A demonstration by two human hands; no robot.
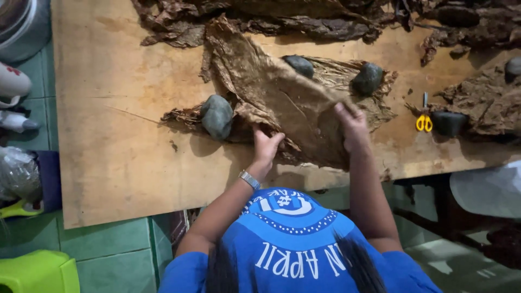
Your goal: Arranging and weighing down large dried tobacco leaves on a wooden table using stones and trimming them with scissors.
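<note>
dry, crinkled matt leaf [282,97] on bare wooden board [119,157]; smooth dull stones [217,115]

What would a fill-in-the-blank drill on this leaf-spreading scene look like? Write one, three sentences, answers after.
1. Both hands, the left hand and right hand, press on a large brown dried ____.
2. The scissors on the wooden board have ____ handles.
3. The wristwatch sits on the ____ wrist.

Missing words: leaf; yellow; left
</note>
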